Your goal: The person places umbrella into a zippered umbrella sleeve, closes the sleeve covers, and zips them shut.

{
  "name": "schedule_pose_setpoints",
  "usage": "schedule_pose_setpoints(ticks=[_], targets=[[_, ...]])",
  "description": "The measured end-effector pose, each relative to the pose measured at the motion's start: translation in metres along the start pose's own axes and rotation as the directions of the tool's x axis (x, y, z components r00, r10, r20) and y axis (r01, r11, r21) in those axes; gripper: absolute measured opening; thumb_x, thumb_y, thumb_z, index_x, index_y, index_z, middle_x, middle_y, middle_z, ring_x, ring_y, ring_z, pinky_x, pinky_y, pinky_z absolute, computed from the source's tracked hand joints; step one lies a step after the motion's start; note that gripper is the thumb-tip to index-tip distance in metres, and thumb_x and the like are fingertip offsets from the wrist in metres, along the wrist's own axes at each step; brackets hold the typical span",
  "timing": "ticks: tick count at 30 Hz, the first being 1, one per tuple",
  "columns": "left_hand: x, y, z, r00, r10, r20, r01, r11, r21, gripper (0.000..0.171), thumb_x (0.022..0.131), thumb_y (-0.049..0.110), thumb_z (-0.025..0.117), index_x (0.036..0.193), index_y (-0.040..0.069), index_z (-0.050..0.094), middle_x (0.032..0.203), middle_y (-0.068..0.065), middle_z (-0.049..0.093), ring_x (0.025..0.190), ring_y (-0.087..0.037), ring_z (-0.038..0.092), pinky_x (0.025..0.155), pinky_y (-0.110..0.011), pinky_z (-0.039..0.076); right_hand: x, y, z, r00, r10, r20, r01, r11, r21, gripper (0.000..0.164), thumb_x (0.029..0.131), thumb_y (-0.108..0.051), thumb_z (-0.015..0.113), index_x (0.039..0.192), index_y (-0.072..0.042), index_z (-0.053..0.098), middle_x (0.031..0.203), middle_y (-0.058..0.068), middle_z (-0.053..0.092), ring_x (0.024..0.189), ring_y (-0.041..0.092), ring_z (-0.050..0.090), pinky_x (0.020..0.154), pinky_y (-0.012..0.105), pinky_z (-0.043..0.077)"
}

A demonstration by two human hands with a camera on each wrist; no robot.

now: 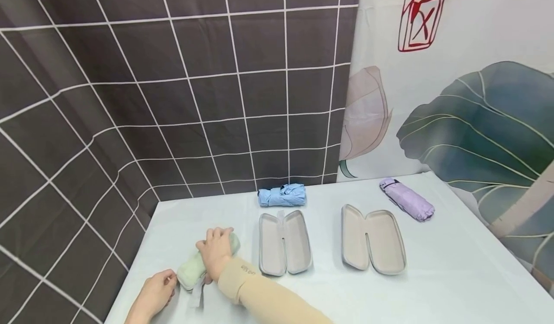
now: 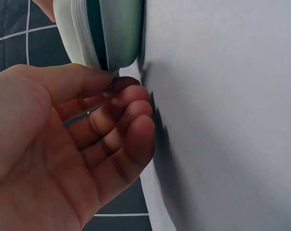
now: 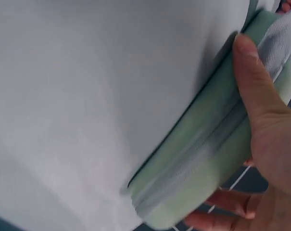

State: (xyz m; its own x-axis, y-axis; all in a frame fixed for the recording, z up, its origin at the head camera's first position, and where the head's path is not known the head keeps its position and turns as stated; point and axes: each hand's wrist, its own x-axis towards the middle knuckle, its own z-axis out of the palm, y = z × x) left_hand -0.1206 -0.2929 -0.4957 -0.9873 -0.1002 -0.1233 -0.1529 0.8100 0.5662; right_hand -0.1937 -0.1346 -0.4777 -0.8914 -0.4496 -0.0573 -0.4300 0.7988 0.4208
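A pale green zippered case [image 1: 189, 272] lies at a slant on the left part of the white table. My right hand [image 1: 216, 253] grips it from above, with its thumb [image 3: 253, 72] along one side and the other fingers round the far side. At the near end, my left hand [image 1: 157, 291] pinches a small zipper pull between thumb and index finger, mostly hidden by the fingertips. The left wrist view shows a dark gap between the zipper edges [image 2: 80, 33] just above those fingertips. A greyish strip [image 1: 198, 292] hangs out beside the case.
Two grey cases stand spread wide, one [image 1: 272, 247] right of the green case and another [image 1: 385, 242] farther right. Behind them lie a folded blue umbrella [image 1: 282, 195] and a folded purple umbrella [image 1: 407, 200]. A dark gridded curtain [image 1: 195, 103] borders the table's back and left.
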Motion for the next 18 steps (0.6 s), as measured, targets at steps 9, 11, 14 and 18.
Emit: schedule_pose_setpoints(ticks=[9, 11, 14, 18], targets=[[0.001, 0.001, 0.003, 1.0, -0.014, -0.013, 0.014, 1.0, -0.011, 0.022, 0.099, 0.01, 0.047, 0.083, 0.006, 0.062, 0.06, 0.0, 0.054, 0.053, -0.015, 0.052, 0.049, -0.026, 0.042, -0.002, -0.003, 0.006, 0.998, 0.058, -0.038, -0.052, 0.99, 0.131, 0.092, 0.052, -0.086, 0.069, 0.131, -0.043, 0.048, 0.123, -0.003, 0.049, 0.116, 0.021, 0.046, 0.097, 0.053, 0.041], [0.001, 0.001, 0.004, 1.0, -0.011, -0.008, 0.011, 1.0, -0.007, 0.022, 0.099, 0.009, 0.046, 0.084, 0.005, 0.061, 0.061, 0.0, 0.054, 0.053, -0.015, 0.052, 0.049, -0.027, 0.042, -0.002, 0.002, 0.006, 0.999, 0.037, -0.04, -0.027, 0.975, 0.22, 0.092, 0.051, -0.08, 0.075, 0.132, -0.043, 0.049, 0.127, -0.004, 0.048, 0.122, 0.022, 0.043, 0.099, 0.052, 0.04], [0.001, 0.001, 0.006, 1.0, -0.007, 0.003, 0.007, 1.0, -0.003, 0.022, 0.1, 0.008, 0.045, 0.084, 0.004, 0.06, 0.06, 0.0, 0.053, 0.052, -0.015, 0.052, 0.049, -0.027, 0.042, -0.002, 0.014, 0.004, 1.0, -0.014, -0.028, 0.023, 0.936, 0.352, 0.089, 0.053, -0.065, 0.086, 0.132, -0.041, 0.054, 0.129, -0.006, 0.051, 0.125, 0.021, 0.044, 0.1, 0.051, 0.039], [0.001, -0.001, 0.007, 1.0, -0.016, 0.009, 0.016, 1.0, -0.003, 0.022, 0.1, 0.008, 0.045, 0.084, 0.004, 0.06, 0.06, -0.001, 0.053, 0.052, -0.015, 0.052, 0.049, -0.027, 0.043, -0.004, 0.029, 0.001, 0.997, -0.071, -0.017, 0.071, 0.89, 0.45, 0.078, 0.058, -0.042, 0.093, 0.128, -0.036, 0.06, 0.119, -0.009, 0.059, 0.115, 0.017, 0.051, 0.098, 0.046, 0.042]])
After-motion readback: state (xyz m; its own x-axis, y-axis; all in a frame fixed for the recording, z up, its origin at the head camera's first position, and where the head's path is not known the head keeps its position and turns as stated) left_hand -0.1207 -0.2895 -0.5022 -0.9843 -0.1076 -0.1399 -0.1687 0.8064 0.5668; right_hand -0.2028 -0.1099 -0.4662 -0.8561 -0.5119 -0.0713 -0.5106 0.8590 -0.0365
